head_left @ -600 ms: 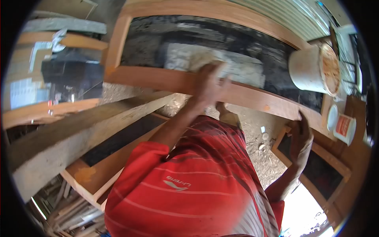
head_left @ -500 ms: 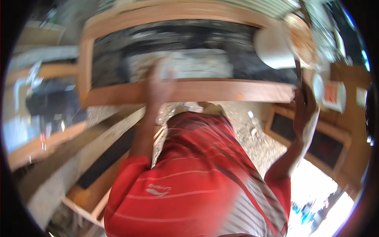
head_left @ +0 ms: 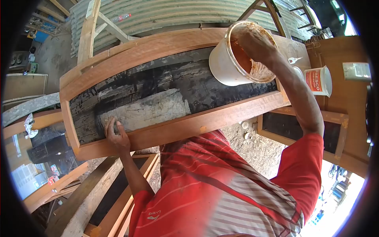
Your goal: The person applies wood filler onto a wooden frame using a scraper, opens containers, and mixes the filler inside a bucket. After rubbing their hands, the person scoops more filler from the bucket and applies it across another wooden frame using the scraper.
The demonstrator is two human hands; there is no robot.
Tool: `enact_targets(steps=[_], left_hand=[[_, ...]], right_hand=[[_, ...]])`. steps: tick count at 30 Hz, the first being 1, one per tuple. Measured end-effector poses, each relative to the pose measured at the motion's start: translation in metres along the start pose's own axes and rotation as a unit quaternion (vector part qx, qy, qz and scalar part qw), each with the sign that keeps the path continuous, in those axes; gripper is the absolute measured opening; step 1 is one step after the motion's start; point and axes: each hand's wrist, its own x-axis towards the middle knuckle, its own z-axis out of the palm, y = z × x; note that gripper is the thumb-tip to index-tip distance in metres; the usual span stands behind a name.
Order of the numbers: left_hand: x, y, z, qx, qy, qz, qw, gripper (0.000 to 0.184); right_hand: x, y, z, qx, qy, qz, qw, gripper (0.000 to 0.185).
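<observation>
A long reddish-brown wooden frame (head_left: 177,136) lies across in front of me, with a dark, scuffed panel (head_left: 197,71) inside it and a worn grey patch (head_left: 158,108) on that panel. My left hand (head_left: 115,134) rests at the frame's near edge, fingers stretched onto the grey patch. Tilted on the right part of the panel is a white bucket (head_left: 221,65), its inside smeared with orange-brown liquid. My right hand (head_left: 254,45) reaches into the bucket's mouth. Its fingers are hidden there, so whatever they hold does not show.
On the right stand a small white tub with red lettering (head_left: 319,81) and another framed dark panel (head_left: 302,128). A rough timber beam (head_left: 89,197) runs below left. Behind the frame are wooden trestle legs (head_left: 89,31) and corrugated sheeting (head_left: 169,15).
My right hand, earlier beside the bucket with a thin dark thing at its fingers, has gone into the bucket. My left hand sits further left on the frame. The view has shifted.
</observation>
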Motion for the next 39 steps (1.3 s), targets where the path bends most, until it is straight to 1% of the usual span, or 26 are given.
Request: enact_targets(steps=[2, 3, 4, 5, 6, 7, 8, 10, 12, 15, 16, 17, 18, 19, 20, 21, 22, 23, 25, 28, 31, 34, 37, 39], left_hand=[[-0.002, 0.000, 0.002, -0.014, 0.002, -0.015, 1.000, 0.027], [-0.001, 0.002, 0.004, -0.020, 0.000, -0.032, 0.999, 0.026], [-0.001, 0.001, 0.002, -0.019, 0.000, -0.053, 0.998, 0.025], [-0.003, 0.000, 0.003, -0.020, 0.009, -0.047, 0.999, 0.024], [-0.003, 0.000, 0.004, -0.014, 0.019, -0.044, 0.999, 0.023], [0.001, 0.006, 0.001, -0.026, 0.016, -0.057, 0.998, 0.026], [0.000, -0.001, 0.005, -0.047, 0.033, -0.050, 0.997, 0.023], [0.002, -0.003, 0.000, -0.029, 0.040, -0.042, 0.998, 0.022], [-0.003, -0.003, -0.003, -0.019, 0.046, -0.051, 0.997, 0.021], [-0.005, -0.006, -0.011, -0.002, 0.046, -0.050, 0.998, 0.019], [-0.009, -0.003, -0.010, 0.002, 0.037, -0.049, 0.998, 0.019], [-0.011, -0.004, -0.012, 0.011, 0.049, -0.059, 0.997, 0.019], [-0.013, -0.004, -0.009, 0.000, 0.053, -0.062, 0.997, 0.019], [-0.013, -0.003, -0.009, 0.003, 0.057, -0.039, 0.998, 0.019], [-0.014, -0.004, -0.006, -0.007, 0.043, -0.033, 0.999, 0.019], [-0.015, -0.009, -0.005, -0.002, 0.025, -0.028, 0.999, 0.019], [-0.014, -0.006, -0.005, -0.005, 0.014, -0.044, 0.999, 0.019], [-0.013, -0.006, -0.005, 0.012, 0.001, -0.039, 0.999, 0.021], [-0.011, -0.005, -0.009, 0.029, -0.013, -0.024, 0.999, 0.022], [-0.008, 0.001, -0.014, 0.053, -0.021, -0.013, 0.998, 0.023], [-0.009, -0.001, -0.012, 0.048, -0.020, -0.024, 0.998, 0.023], [-0.007, 0.000, -0.013, 0.048, -0.023, -0.015, 0.998, 0.022], [-0.007, -0.001, -0.013, 0.051, -0.022, -0.014, 0.998, 0.021], [-0.011, -0.008, -0.011, 0.052, -0.016, 0.000, 0.999, 0.020]], right_hand=[[0.011, 0.007, 0.032, 0.028, 0.102, -0.015, 0.994, 0.023], [0.010, 0.009, 0.045, -0.087, 0.103, -0.030, 0.990, 0.026], [0.008, 0.011, 0.056, -0.201, 0.109, -0.044, 0.973, 0.030], [0.006, 0.018, 0.068, -0.214, 0.103, -0.054, 0.970, 0.031], [-0.002, 0.026, 0.075, -0.195, 0.099, -0.061, 0.974, 0.034], [-0.005, 0.037, 0.084, -0.149, 0.098, -0.062, 0.982, 0.036], [-0.007, 0.048, 0.093, -0.117, 0.095, -0.063, 0.987, 0.039], [-0.008, 0.067, 0.107, -0.067, 0.079, -0.069, 0.992, 0.045], [0.001, 0.069, 0.108, -0.036, 0.056, -0.085, 0.994, 0.053], [-0.001, 0.041, 0.075, 0.025, -0.052, -0.098, 0.994, 0.051], [-0.011, 0.030, 0.069, -0.058, 0.066, -0.082, 0.993, 0.044], [-0.017, 0.027, 0.058, -0.075, 0.092, -0.081, 0.990, 0.042], [-0.020, 0.019, 0.040, -0.050, 0.067, -0.096, 0.992, 0.041], [-0.021, 0.014, 0.018, 0.021, -0.012, -0.105, 0.994, 0.039], [-0.021, 0.011, -0.005, 0.113, -0.097, -0.098, 0.984, 0.038], [-0.024, 0.012, -0.026, 0.211, -0.168, -0.072, 0.960, 0.037], [-0.034, 0.018, -0.040, 0.286, -0.200, -0.038, 0.937, 0.036], [-0.044, 0.024, -0.051, 0.335, -0.206, -0.006, 0.919, 0.035], [-0.067, 0.031, -0.066, 0.373, -0.172, 0.051, 0.910, 0.029], [-0.084, 0.023, -0.077, 0.433, -0.126, 0.098, 0.887, 0.024], [-0.099, 0.028, -0.055, 0.494, -0.008, 0.067, 0.867, 0.029], [-0.102, 0.023, -0.051, 0.468, 0.020, 0.067, 0.881, 0.025], [-0.087, -0.002, -0.060, 0.349, 0.005, 0.095, 0.932, 0.023], [-0.070, -0.011, -0.049, 0.276, 0.028, 0.053, 0.959, 0.024]])
